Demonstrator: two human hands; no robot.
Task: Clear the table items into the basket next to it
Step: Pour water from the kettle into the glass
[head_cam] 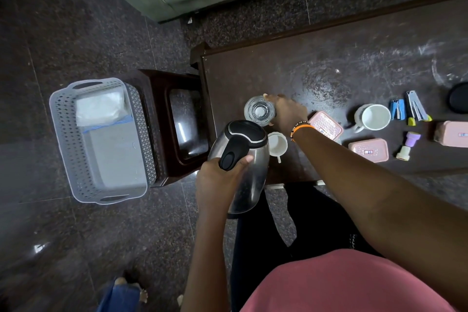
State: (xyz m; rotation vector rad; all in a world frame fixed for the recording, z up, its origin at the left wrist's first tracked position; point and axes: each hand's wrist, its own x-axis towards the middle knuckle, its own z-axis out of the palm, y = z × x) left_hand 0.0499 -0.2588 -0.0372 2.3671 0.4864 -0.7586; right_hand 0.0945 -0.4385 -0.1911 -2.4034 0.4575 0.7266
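My left hand (222, 177) grips the black handle of a steel electric kettle (247, 154), held above the table's near left corner. My right hand (286, 113) is wrapped around a clear drinking glass (259, 110) that stands near the left end of the dark table (354, 68). A small white cup (277, 144) sits just right of the kettle. The grey perforated basket (101, 139) rests on the floor to the left, with a white bag (101, 107) inside at its far end.
Further right on the table lie two pink lidded boxes (325, 125) (368, 149), a white mug (373, 116), a blue stapler (397, 109), a silver stapler (415, 106), a purple stamp (409, 145), a pink box (452, 133) and a black lid (458, 97). A dark stool (177, 121) stands between basket and table. Another person's foot (126, 286) is at bottom left.
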